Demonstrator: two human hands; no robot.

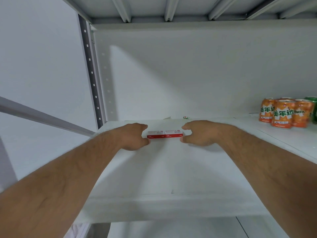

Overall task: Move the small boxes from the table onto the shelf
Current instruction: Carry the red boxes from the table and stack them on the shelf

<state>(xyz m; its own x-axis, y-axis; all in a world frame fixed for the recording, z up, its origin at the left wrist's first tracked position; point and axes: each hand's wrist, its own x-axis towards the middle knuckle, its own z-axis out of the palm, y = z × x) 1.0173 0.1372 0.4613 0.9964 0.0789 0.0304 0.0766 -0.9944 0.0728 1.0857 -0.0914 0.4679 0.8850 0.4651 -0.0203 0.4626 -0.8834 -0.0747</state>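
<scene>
Two small red and white boxes lie end to end on the white shelf [164, 169], the left box [156, 134] touching the right box [174, 133]. My left hand [133, 137] pinches the left box's outer end between thumb and fingers. My right hand [197, 133] curls around the right box's outer end, thumb in front and fingers behind, touching or nearly touching it. Both forearms reach in from the bottom corners.
Several orange soda cans [283, 113] and a green can [313, 109] stand at the shelf's right back. A perforated upright post [91, 73] bounds the left side. Another shelf's underside [171, 7] runs overhead. A white back panel closes the rear.
</scene>
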